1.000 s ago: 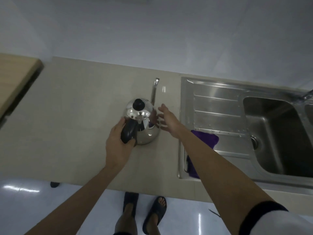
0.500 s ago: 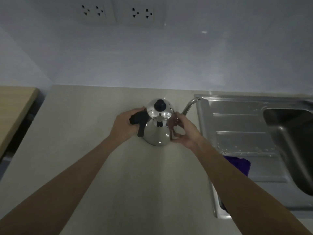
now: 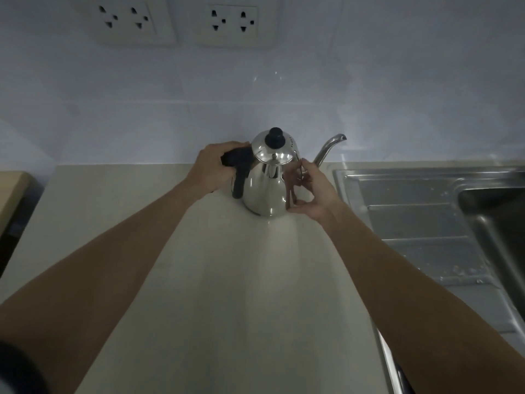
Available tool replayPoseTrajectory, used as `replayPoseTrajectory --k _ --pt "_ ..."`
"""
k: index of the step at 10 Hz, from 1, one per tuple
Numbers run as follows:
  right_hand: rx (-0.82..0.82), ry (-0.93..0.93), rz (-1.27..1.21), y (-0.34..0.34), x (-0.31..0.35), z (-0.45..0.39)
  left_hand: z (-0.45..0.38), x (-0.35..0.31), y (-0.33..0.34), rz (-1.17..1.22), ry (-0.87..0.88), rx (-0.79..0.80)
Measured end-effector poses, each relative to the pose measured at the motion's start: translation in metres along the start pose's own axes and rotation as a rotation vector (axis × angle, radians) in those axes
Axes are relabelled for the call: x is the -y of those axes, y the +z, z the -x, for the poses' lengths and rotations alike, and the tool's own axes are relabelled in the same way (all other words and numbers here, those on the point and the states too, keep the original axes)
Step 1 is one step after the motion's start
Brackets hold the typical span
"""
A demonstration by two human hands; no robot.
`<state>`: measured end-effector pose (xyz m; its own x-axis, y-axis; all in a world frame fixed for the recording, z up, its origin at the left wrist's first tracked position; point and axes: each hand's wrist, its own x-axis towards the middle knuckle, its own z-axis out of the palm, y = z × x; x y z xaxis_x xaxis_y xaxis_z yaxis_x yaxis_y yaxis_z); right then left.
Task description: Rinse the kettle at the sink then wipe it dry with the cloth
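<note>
A shiny steel kettle point(image 3: 265, 189) with a black lid knob, a black handle and a thin curved spout stands upright on the pale counter, near the back wall. My left hand point(image 3: 211, 169) is closed around the black handle on the kettle's left side. My right hand point(image 3: 311, 189) cups the kettle's right side, fingers touching the body below the spout. The steel sink point(image 3: 426, 220) lies to the right, its drainboard nearest the kettle and its basin at the frame's right edge. The cloth is out of sight.
Two double wall sockets point(image 3: 181, 22) sit high on the tiled wall behind the kettle. A wooden surface point(image 3: 11, 191) shows at the far left edge. The pale counter point(image 3: 255, 294) stretches between my forearms toward me.
My view has tilted up, so the purple cloth on the drainboard left the frame. My right hand went from reaching toward the kettle to touching its side; the left kept the handle.
</note>
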<state>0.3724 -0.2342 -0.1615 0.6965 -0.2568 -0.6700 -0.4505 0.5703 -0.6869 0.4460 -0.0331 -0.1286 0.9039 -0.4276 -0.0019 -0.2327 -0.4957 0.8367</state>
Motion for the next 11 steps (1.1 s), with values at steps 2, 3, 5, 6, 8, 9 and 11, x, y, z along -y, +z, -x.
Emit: replayPoseTrajectory --k 2,3,5,6,8,9,11 --pt "0.019 -0.044 -0.031 -0.001 -0.007 -0.003 -0.009 0.003 -0.001 -0.047 0.005 0.021" --pt "0.030 -0.048 -0.043 0.000 -0.008 0.000 -0.006 0.006 0.001 -0.078 -0.004 0.010" --pt "-0.117 -0.099 0.281 0.002 -0.008 0.016 0.005 0.010 0.010 -0.287 -0.107 -0.051" --pt "-0.148 -0.219 0.575 -0.004 -0.007 0.028 0.023 -0.005 0.016 -0.372 -0.131 -0.121" --pt "-0.082 -0.513 1.219 -0.025 0.005 0.095 0.071 -0.046 0.013 -0.507 -0.193 -0.147" --pt "-0.103 -0.612 1.460 -0.035 0.019 0.142 0.101 -0.076 0.009 -0.603 -0.225 -0.070" --pt "-0.133 -0.746 1.669 -0.059 0.053 0.254 0.182 -0.177 0.001 -0.643 -0.227 -0.007"
